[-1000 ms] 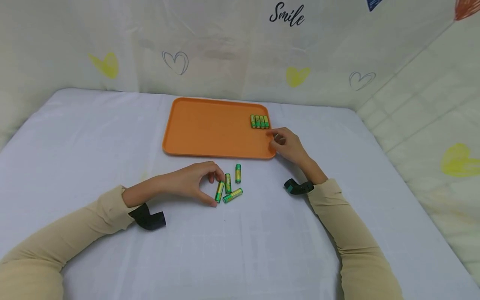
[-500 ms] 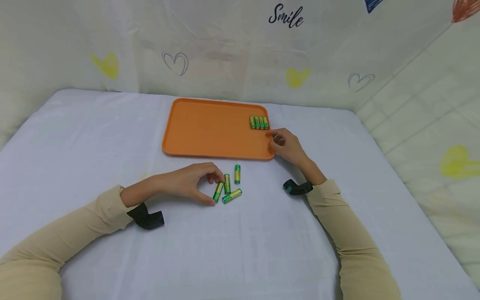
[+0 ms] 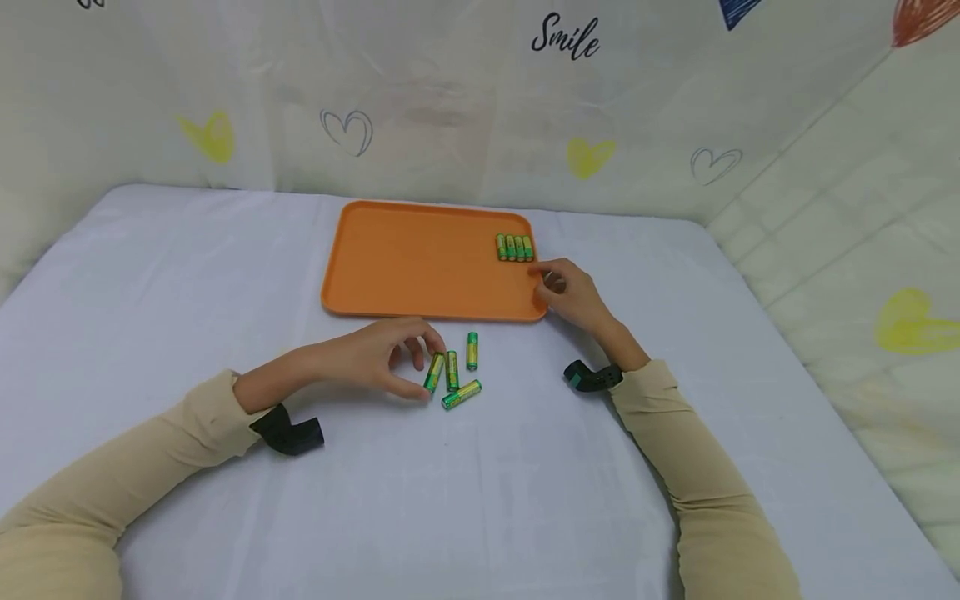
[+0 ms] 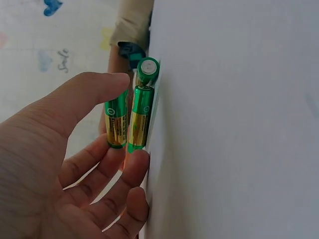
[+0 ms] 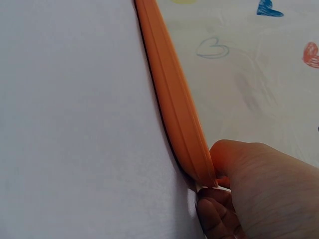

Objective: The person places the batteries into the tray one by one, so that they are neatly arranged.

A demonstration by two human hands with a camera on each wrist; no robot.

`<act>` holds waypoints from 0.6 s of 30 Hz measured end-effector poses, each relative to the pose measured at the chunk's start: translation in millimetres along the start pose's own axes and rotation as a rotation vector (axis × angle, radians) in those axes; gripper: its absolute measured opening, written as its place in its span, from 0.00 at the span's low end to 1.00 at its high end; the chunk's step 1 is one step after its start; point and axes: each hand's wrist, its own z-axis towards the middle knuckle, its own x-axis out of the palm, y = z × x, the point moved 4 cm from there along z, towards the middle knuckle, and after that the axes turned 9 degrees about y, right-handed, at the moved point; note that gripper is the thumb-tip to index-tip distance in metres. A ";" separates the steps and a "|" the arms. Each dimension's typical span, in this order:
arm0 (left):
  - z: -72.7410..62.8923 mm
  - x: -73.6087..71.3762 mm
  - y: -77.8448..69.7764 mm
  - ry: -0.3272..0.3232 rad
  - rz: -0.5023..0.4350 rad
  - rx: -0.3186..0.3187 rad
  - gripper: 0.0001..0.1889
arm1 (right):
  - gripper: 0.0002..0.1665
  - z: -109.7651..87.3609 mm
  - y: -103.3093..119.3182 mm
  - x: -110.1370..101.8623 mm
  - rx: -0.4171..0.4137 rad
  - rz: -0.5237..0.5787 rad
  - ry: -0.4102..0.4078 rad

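Note:
My left hand (image 3: 375, 357) pinches a green and yellow battery (image 4: 116, 122) end to end, thumb on one end and fingertips at the other. In the left wrist view that battery stands off the tablecloth. Right beside it lie a second battery (image 3: 452, 372), a slanted one (image 3: 461, 394) and a third (image 3: 472, 351) farther back. At the right side of the orange tray (image 3: 420, 258), my right hand (image 3: 573, 293) grips the rim near the front corner, thumb against the edge in the right wrist view. Several batteries (image 3: 514, 247) stand in a tight row inside the tray's right end.
A white cloth (image 3: 465, 500) covers the table. Behind the tray hangs a pale sheet (image 3: 450, 108) printed with hearts and lettering. Black wrist cameras sit on the left wrist (image 3: 288, 433) and right wrist (image 3: 591, 377).
My left hand has raised its battery slightly, away from the loose ones beside it. The right hand stays at the tray's rim. The head view has shifted a little.

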 end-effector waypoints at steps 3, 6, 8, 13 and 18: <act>0.1 -1.7 -2.2 -0.005 -0.008 0.003 0.28 | 0.21 0.5 -0.4 0.0 0.004 0.006 0.005; 1.0 -3.5 -3.0 -0.016 -0.002 -0.002 0.28 | 0.21 0.5 -1.2 -0.1 0.007 0.011 0.009; 2.1 -4.9 -2.7 -0.027 -0.004 -0.007 0.28 | 0.22 0.3 -2.0 0.1 0.008 0.010 0.010; 6.5 -9.4 1.9 -0.054 -0.017 0.002 0.28 | 0.22 -0.6 -2.4 -0.1 0.005 0.006 0.008; 10.5 -15.7 3.7 -0.105 -0.034 0.042 0.28 | 0.22 -0.4 -2.0 -0.4 0.009 0.008 0.007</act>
